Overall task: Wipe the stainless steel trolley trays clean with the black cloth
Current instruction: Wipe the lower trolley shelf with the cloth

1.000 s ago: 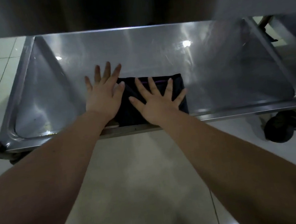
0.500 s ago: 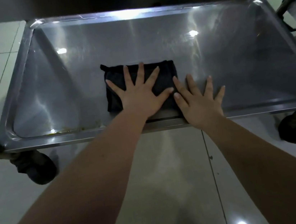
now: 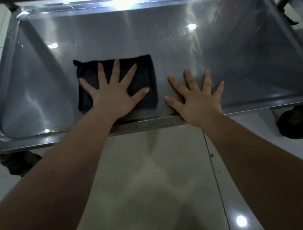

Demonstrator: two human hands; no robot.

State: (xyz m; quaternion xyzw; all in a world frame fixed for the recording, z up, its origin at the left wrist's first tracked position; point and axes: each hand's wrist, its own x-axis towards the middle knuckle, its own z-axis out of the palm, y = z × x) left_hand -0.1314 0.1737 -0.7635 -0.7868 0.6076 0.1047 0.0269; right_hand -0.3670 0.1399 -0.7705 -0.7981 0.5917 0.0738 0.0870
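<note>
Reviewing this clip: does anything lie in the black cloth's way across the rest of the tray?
Rightward, the right hand lies flat on the tray just beside the black cloth under the left hand. Leftward, nothing visible blocks it.

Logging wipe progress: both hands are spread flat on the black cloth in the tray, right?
Not quite. Only the left hand lies spread flat on the black cloth; the right hand lies on bare steel of the tray beside it, per the head view.
</note>
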